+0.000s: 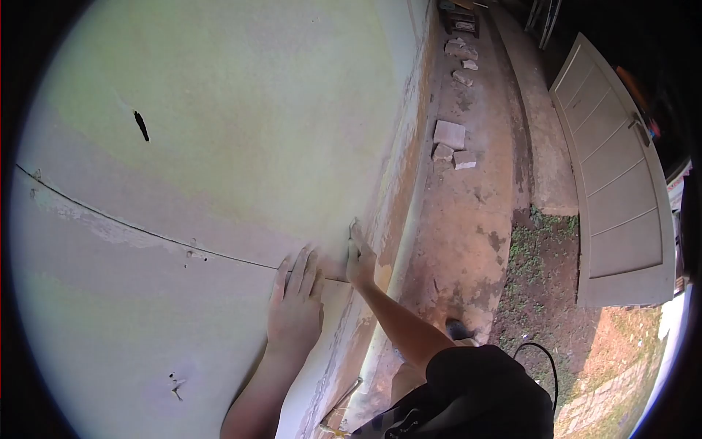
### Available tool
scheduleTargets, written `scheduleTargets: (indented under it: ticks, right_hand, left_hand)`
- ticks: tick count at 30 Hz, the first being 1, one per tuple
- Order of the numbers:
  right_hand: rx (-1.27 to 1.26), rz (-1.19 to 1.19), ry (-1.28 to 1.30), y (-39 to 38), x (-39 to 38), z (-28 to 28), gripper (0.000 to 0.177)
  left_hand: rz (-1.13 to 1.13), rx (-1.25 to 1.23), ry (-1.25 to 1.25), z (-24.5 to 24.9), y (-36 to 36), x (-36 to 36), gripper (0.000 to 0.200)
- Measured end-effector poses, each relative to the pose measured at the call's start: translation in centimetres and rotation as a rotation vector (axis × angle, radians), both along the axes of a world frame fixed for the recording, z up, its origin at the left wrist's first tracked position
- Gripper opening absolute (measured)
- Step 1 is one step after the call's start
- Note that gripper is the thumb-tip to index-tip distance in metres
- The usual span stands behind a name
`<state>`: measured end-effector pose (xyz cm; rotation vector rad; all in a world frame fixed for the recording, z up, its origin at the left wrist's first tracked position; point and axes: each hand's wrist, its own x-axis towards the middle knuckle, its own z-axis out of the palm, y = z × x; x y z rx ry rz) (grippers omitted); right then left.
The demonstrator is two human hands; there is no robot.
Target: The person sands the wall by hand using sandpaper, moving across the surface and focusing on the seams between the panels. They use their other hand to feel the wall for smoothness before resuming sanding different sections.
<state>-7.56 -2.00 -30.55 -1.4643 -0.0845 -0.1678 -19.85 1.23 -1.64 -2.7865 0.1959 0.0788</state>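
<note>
A large pale panel surface (241, 132) fills the left and middle of the view, crossed by a thin dark seam (131, 227). My left hand (296, 304) lies on it with fingers spread, its fingertips across the seam. To its right, near the panel's right edge, my right hand (361, 260) rests against the surface, fingers stretched out and thumb apart. No object shows in either hand. A dark elongated hole (141, 126) marks the panel's upper left, and small holes and chips show near the seam.
Beyond the worn panel edge runs a concrete path (468, 219) with broken blocks (449, 134) and several stones (462, 77). A panelled door (618, 175) stands at the right beside grass (537, 263). A dark cable (550, 358) curves at the lower right.
</note>
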Motion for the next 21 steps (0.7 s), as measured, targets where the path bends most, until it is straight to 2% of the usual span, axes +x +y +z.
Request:
scheduleTargets:
  ticks: [2, 3, 5, 7, 9, 13, 15, 16, 18, 20, 21]
  right_hand:
    - [0.054, 0.196, 0.825, -2.4, 5.6, 4.4, 0.035]
    - [0.043, 0.207, 0.831, -1.7, 5.2, 4.1, 0.035]
    - [0.187, 0.019, 0.511, 1.1, 4.4, 4.6, 0.035]
    - [0.154, -0.141, -0.095, 1.0, -1.2, 9.8, 0.038]
    - [0.051, -0.010, -0.322, -0.1, -5.2, 9.5, 0.037]
    - [0.073, 0.039, -0.230, -0.6, -3.0, 1.1, 0.037]
    - [0.157, 0.085, 0.298, -0.6, -0.8, -0.3, 0.037]
    - [0.131, 0.168, 0.667, -1.6, -0.2, 4.4, 0.038]
    - [0.196, -0.051, 0.160, 0.8, -3.0, 7.2, 0.035]
    - [0.186, -0.026, -0.079, 0.2, -6.6, 12.9, 0.037]
    - [0.181, -0.021, -0.068, 0.0, -7.6, 11.9, 0.037]
  left_hand:
    - [-0.040, 0.094, -0.012, 0.2, 0.5, 0.8, 0.050]
    - [-0.081, 0.178, -0.030, 0.2, 0.6, 0.9, 0.047]
    - [-0.090, 0.221, -0.037, 1.3, 0.6, 1.3, 0.044]
    - [-0.124, 0.281, -0.046, 2.5, 0.6, 1.7, 0.041]
    - [-0.157, 0.284, -0.042, 3.1, 0.6, 2.6, 0.037]
    - [-0.185, 0.329, -0.083, 2.8, 0.5, 4.3, 0.035]
    - [-0.171, 0.366, -0.126, 2.3, 0.4, 5.0, 0.035]
    - [-0.169, 0.362, -0.128, 2.2, 0.4, 5.0, 0.035]
    - [-0.107, 0.359, -0.132, 1.9, 0.5, 5.0, 0.035]
    - [-0.089, 0.333, -0.178, 2.0, 0.1, 4.8, 0.035]
    - [-0.070, 0.321, -0.221, 2.0, -0.1, 4.4, 0.035]
